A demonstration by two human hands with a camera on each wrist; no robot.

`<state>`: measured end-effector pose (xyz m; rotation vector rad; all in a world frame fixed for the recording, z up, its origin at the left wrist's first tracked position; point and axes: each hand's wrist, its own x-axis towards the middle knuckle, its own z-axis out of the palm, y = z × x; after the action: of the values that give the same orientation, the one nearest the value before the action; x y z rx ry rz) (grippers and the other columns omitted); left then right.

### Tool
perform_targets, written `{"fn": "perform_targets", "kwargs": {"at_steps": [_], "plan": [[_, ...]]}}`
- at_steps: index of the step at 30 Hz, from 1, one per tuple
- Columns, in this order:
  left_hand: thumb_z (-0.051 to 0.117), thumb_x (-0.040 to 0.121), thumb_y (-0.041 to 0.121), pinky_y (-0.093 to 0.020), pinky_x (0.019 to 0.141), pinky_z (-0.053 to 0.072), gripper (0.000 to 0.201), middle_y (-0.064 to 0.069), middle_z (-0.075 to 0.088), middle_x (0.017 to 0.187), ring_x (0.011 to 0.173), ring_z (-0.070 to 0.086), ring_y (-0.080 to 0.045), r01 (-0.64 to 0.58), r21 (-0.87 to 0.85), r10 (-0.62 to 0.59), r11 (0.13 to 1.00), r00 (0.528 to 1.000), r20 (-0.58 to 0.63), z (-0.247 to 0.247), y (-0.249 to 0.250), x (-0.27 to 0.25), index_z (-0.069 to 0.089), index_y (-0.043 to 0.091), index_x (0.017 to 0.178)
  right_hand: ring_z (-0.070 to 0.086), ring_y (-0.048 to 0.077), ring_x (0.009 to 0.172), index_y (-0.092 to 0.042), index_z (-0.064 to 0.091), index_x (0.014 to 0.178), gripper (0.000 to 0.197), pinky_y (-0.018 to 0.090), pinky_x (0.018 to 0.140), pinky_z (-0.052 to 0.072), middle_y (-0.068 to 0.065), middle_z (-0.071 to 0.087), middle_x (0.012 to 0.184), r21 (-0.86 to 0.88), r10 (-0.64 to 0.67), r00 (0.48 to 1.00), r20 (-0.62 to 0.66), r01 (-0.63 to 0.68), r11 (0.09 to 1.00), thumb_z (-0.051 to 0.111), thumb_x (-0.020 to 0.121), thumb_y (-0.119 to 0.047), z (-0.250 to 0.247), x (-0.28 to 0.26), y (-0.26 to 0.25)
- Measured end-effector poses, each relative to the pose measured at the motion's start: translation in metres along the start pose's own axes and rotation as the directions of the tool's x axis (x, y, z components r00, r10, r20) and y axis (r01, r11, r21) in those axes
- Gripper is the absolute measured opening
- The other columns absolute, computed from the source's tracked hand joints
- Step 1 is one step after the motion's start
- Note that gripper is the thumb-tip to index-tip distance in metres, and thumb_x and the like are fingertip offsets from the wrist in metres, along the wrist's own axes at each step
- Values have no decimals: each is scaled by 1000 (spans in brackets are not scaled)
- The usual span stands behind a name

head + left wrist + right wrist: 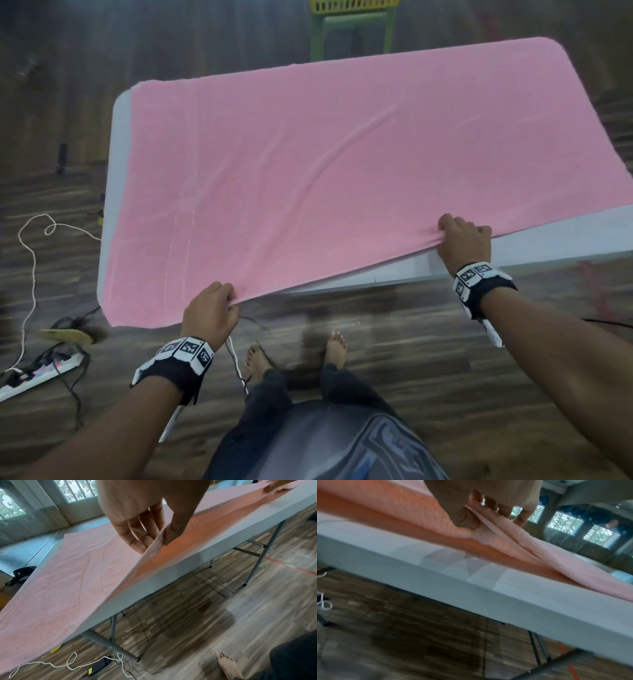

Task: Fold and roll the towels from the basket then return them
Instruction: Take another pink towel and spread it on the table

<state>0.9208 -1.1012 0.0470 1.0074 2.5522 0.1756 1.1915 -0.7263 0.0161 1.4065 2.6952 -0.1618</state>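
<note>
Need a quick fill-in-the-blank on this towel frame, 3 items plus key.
1. The towel spread over the table is ____ in colour.
2. The left hand and right hand both pinch the towel's ____ edge.
3. Beyond the table's far side stands a green stool carrying a ____ basket.

Missing words: pink; near; yellow

floor [411,342]: dark wood planks | windows [75,489]: barred, daylit | stool [352,31]: apparently green
</note>
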Motion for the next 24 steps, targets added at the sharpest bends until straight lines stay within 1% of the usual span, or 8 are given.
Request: {"fn": "perform_targets", "kwargs": {"at_steps": [3,6,10,14,18,20,22,24], "plan": [[67,74,9,-31,58,37,11,-1,51,76,65,49,-26,-11,-7,11,1000,1000,-5,0,2,0,58,10,80,56,36,74,-6,55,103,36,42,70,41,18,59,97,72,14,1000,5,-14,997,58,72,11,-3,1,8],[67,73,7,-30,57,34,11,-2,51,75,65,51,-28,-10,-6,10,1000,1000,-20,1,5,-1,58,9,79,55,39,82,-5,58,103,35,41,66,43,19,57,107,147,61,998,-33,-55,988,56,73,15,-3,1,14],[67,73,7,-31,56,36,11,-4,52,75,66,52,-31,-6,1,6,1000,1000,-17,1,8,-2,58,9,79,48,37,100,-4,58,103,44,44,73,44,18,53,115,218,71,993,-99,-47,975,57,66,18,1,-2,24],[67,73,7,-30,56,34,12,-3,52,76,66,50,-29,-14,10,14,1000,1000,-10,1,10,-4,58,9,80,48,39,96,-3,59,95,43,46,75,42,20,53,111,199,50,981,-188,-12,980,61,58,18,2,-3,36],[67,75,7,-30,57,34,10,-1,50,76,64,44,-23,-5,10,5,1000,1000,-9,0,9,-6,58,9,81,51,40,98,-1,68,81,26,45,79,38,19,58,107,169,80,977,-200,-46,985,63,61,14,0,-8,52],[67,75,7,-30,56,35,10,-2,51,76,64,47,-25,-21,19,21,1000,1000,-8,-1,10,-7,59,9,81,52,39,100,-3,72,82,24,46,84,38,17,59,107,178,96,974,-206,-60,982,60,64,9,-1,-11,65],[67,74,7,-30,56,35,10,-3,52,77,65,51,-27,-29,27,30,999,1000,-8,-1,13,-6,59,9,81,52,39,101,-7,74,85,31,46,87,39,16,60,108,211,114,966,-234,-64,975,52,65,1,0,-14,76],[68,74,7,-30,56,34,11,-2,52,76,64,50,-27,-26,30,26,999,1000,-12,-1,14,-6,59,9,80,50,38,104,-10,75,88,36,47,87,40,15,59,113,243,130,959,-253,-67,968,52,63,2,2,-18,83]]}}
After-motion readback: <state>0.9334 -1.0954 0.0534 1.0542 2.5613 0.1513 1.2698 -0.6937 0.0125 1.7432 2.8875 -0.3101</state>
